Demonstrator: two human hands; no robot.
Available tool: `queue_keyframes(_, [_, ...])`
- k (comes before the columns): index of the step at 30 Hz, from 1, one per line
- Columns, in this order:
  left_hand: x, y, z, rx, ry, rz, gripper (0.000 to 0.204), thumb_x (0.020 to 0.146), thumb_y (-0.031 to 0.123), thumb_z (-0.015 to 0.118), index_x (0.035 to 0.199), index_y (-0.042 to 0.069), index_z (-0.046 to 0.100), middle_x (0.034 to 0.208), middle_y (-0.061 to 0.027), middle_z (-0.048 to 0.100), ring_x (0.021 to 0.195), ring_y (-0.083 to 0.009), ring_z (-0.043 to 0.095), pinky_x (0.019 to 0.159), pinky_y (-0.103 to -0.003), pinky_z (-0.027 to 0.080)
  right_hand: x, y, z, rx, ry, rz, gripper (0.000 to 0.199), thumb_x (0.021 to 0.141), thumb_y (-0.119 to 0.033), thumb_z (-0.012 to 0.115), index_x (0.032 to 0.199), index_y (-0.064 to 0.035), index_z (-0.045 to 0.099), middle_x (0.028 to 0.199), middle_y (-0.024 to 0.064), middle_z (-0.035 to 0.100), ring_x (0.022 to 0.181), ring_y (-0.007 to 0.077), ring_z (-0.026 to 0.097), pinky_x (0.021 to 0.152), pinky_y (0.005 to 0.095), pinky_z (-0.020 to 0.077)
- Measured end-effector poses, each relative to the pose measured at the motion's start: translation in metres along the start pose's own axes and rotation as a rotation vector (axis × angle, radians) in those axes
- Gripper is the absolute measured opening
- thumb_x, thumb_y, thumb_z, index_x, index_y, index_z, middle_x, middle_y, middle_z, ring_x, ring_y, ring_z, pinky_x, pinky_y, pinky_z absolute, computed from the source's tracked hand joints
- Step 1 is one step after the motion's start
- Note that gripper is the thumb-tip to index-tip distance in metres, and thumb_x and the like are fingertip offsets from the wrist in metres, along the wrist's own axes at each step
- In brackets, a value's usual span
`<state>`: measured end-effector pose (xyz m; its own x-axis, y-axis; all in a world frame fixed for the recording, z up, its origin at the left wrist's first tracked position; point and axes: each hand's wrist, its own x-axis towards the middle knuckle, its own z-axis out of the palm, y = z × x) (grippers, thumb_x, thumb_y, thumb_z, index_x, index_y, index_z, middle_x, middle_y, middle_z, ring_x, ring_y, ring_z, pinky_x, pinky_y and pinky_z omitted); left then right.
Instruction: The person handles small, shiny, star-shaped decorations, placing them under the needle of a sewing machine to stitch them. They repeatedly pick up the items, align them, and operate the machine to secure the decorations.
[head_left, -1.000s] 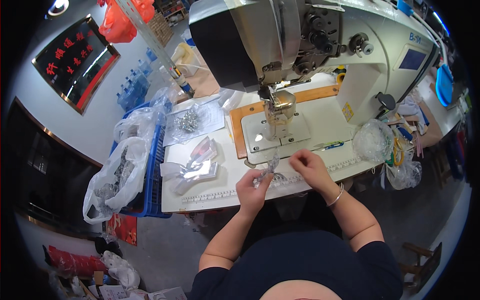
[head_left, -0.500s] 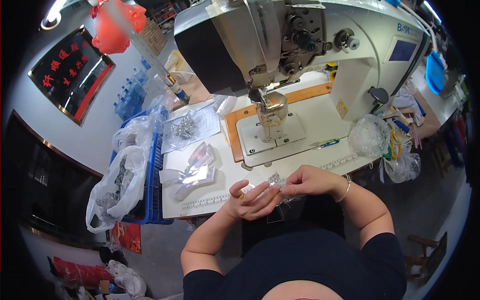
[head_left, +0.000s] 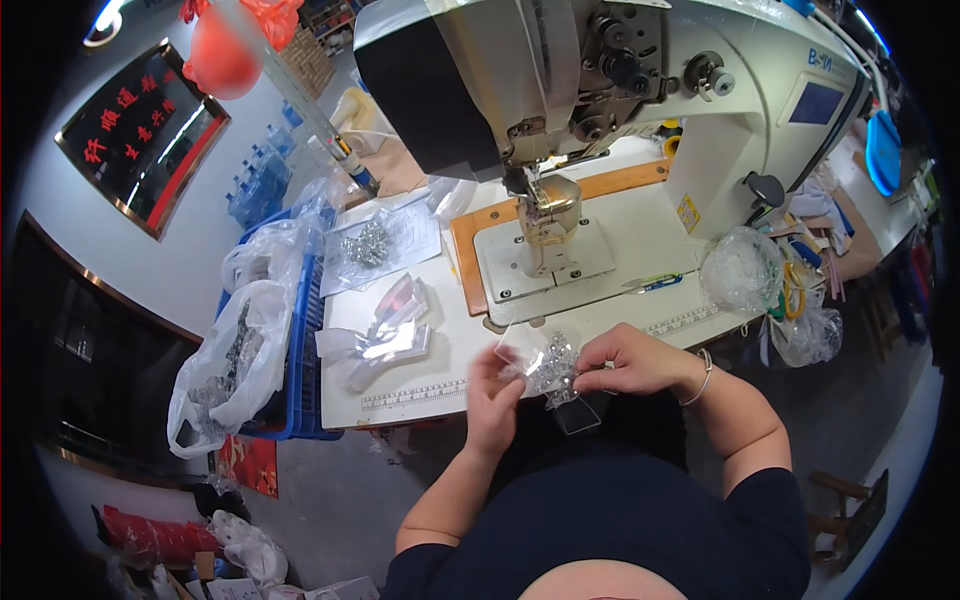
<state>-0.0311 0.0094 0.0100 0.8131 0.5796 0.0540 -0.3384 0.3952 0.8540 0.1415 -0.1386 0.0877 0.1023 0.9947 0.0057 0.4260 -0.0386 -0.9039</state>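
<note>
My left hand (head_left: 493,398) and my right hand (head_left: 622,360) meet at the near edge of the white sewing table (head_left: 420,385). Between them they hold a small clear plastic piece with silvery sparkly bits (head_left: 552,368); a clear flap of it hangs down below my fingers. The left hand is blurred. The white sewing machine (head_left: 600,110) stands just beyond, its needle post (head_left: 548,215) over the metal plate.
Folded clear pieces (head_left: 385,335) and a clear bag of silvery parts (head_left: 370,245) lie at the table's left. A blue crate (head_left: 295,340) with plastic bags hangs at the left. Blue snips (head_left: 655,284) and a crumpled clear bag (head_left: 742,270) lie to the right.
Both hands have drawn back from the table top toward my body, carrying the clear sparkly piece off the table edge. The view has moved closer to the machine.
</note>
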Motion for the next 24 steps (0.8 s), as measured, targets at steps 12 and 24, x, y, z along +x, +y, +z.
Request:
queue_keyframes(12, [0.031,0.018,-0.027,-0.145,-0.726,-0.489,0.089,0.076,0.05,0.065,0.138,0.0,0.028,0.127,-0.02,0.045,0.113,-0.03,0.051,0.098,-0.042,0.039,0.021,-0.001,-0.014,-0.437,-0.394,0.08,0.024,0.077,-0.033,0.065,0.086,-0.0114,0.07,0.072,0.0113,0.065,0.07,0.0286,0.062,0.065,0.0371,0.0472])
queue_keyframes(24, [0.016,-0.013,-0.008,1.265,-0.28,0.749,0.039,0.07,0.007,0.073,0.106,0.004,0.058,0.112,-0.0125,0.055,0.106,-0.03,0.054,0.089,-0.038,0.044,0.095,0.052,-0.02,-0.865,-0.547,0.182,0.028,0.073,-0.037,0.067,0.083,-0.0123,0.071,0.078,0.0104,0.067,0.077,0.0283,0.064,0.068,0.0395,0.0486])
